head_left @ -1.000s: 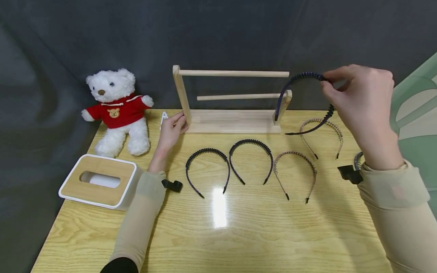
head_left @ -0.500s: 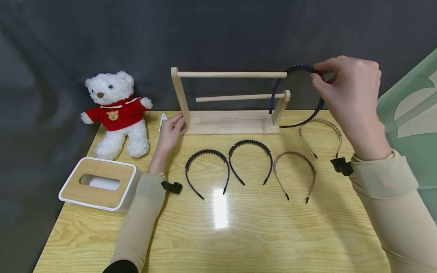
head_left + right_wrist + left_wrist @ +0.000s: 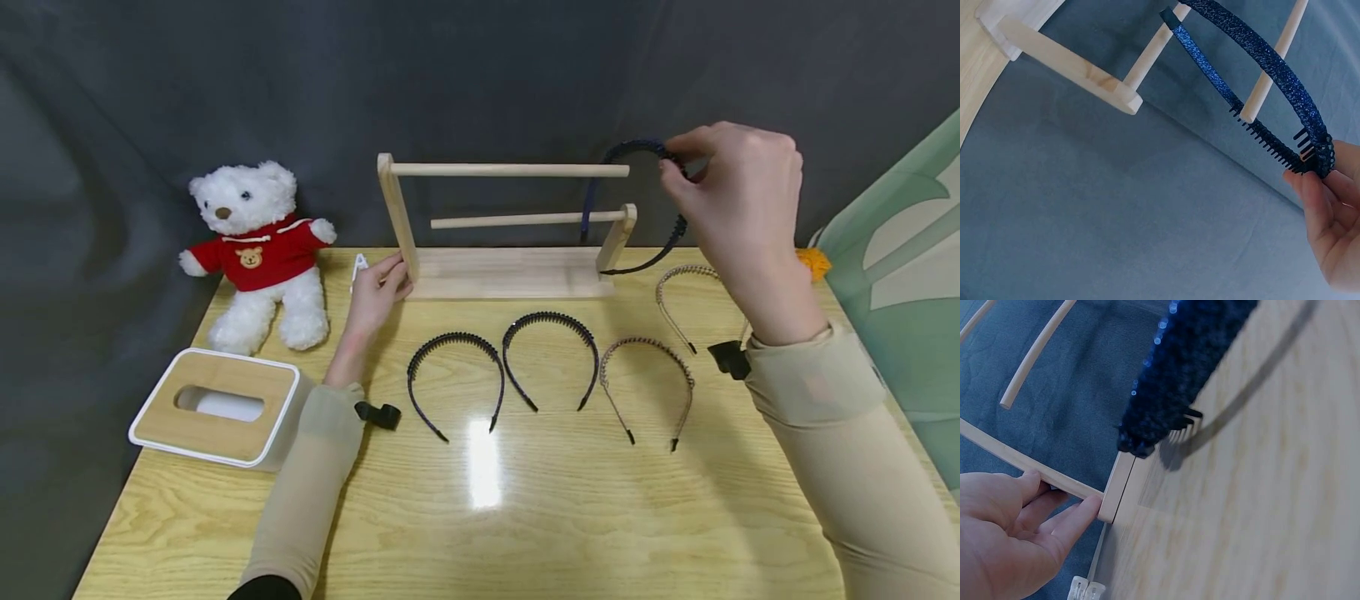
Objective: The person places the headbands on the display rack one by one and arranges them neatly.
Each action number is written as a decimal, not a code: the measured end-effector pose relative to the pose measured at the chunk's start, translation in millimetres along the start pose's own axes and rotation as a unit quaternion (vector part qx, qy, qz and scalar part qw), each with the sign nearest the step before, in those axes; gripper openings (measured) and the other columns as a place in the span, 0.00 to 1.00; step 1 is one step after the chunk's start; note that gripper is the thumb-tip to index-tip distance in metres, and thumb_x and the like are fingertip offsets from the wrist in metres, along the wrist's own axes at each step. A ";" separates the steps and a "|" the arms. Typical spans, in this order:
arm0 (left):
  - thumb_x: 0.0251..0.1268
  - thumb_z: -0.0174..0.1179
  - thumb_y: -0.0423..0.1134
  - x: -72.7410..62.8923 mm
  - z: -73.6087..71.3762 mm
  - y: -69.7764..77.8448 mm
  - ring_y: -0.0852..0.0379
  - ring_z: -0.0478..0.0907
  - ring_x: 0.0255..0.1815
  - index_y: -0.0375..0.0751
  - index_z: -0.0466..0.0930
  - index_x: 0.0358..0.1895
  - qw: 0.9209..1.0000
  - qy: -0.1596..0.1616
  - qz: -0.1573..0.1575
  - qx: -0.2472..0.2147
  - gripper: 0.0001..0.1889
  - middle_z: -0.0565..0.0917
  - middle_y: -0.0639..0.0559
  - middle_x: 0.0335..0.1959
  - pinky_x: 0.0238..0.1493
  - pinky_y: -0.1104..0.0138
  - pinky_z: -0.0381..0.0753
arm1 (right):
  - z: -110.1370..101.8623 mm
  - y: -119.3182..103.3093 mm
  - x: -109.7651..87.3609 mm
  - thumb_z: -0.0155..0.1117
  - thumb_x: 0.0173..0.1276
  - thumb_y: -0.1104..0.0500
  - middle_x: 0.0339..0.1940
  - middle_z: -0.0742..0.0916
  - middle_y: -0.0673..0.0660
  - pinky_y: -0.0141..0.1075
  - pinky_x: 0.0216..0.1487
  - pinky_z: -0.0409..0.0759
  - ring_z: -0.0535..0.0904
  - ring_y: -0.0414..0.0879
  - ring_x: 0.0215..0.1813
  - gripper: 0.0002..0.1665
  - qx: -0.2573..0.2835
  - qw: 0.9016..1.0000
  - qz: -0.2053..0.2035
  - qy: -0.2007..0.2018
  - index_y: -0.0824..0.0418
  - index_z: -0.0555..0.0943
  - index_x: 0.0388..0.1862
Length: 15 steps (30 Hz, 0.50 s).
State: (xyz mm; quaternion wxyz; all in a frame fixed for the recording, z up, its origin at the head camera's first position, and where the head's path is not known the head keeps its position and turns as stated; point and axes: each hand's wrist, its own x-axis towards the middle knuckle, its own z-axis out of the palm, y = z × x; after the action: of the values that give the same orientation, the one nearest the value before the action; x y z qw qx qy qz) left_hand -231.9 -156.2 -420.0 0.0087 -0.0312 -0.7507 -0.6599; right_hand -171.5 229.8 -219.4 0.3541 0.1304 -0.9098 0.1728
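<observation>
A wooden rack point(image 3: 510, 275) with two horizontal bars stands at the back of the table. My left hand point(image 3: 377, 287) grips the foot of its left upright point(image 3: 396, 208), fingers and thumb round the wood. My right hand point(image 3: 742, 200) pinches a dark blue glittery headband point(image 3: 1272, 59) with comb teeth near the top of its curve. The headband is raised at the right end of the upper bar point(image 3: 517, 170); in the right wrist view that bar's free end lies between the headband's two arms. A glittery blue headband point(image 3: 1191, 369) looms large in the left wrist view.
In front of the rack lie two dark headbands point(image 3: 454, 337) and a pinkish headband point(image 3: 645, 340); another pinkish headband point(image 3: 686, 270) is partly behind the right wrist. At left are a white teddy bear point(image 3: 258, 250), a tissue box point(image 3: 281, 392) and a white clip point(image 3: 360, 263). Something orange point(image 3: 813, 263) sits at right.
My right hand has moved left with the blue headband, bringing it from beside the upper bar to over its free end. My left hand keeps its grip on the rack.
</observation>
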 end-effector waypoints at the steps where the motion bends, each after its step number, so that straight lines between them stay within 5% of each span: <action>1: 0.88 0.50 0.32 -0.1 0.1 -0.5 0.35 0.79 0.68 0.28 0.72 0.76 1.000 0.000 -0.001 0.000 0.21 0.77 0.27 0.70 0.65 0.63 0.86 | 1.2 -1.2 0.2 0.65 0.77 0.66 0.41 0.93 0.66 0.30 0.26 0.60 0.87 0.62 0.32 0.12 -0.002 1.000 0.001 -0.001 0.69 0.92 0.49; 15: 0.88 0.50 0.32 0.2 0.6 -2.4 0.34 0.78 0.68 0.29 0.72 0.76 1.000 -0.003 0.000 -0.007 0.21 0.77 0.26 0.69 0.68 0.60 0.84 | 19.0 -19.1 7.7 0.65 0.78 0.65 0.43 0.92 0.67 0.61 0.31 0.82 0.87 0.66 0.38 0.12 0.008 1.000 -0.004 -0.015 0.71 0.91 0.50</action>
State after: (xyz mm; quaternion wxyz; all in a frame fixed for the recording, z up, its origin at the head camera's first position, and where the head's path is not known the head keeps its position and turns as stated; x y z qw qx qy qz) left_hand -232.2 -156.0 -422.4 0.0062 -0.0337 -0.7463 -0.6647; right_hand -181.5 203.8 -222.9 0.3397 0.1394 -0.9133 0.1764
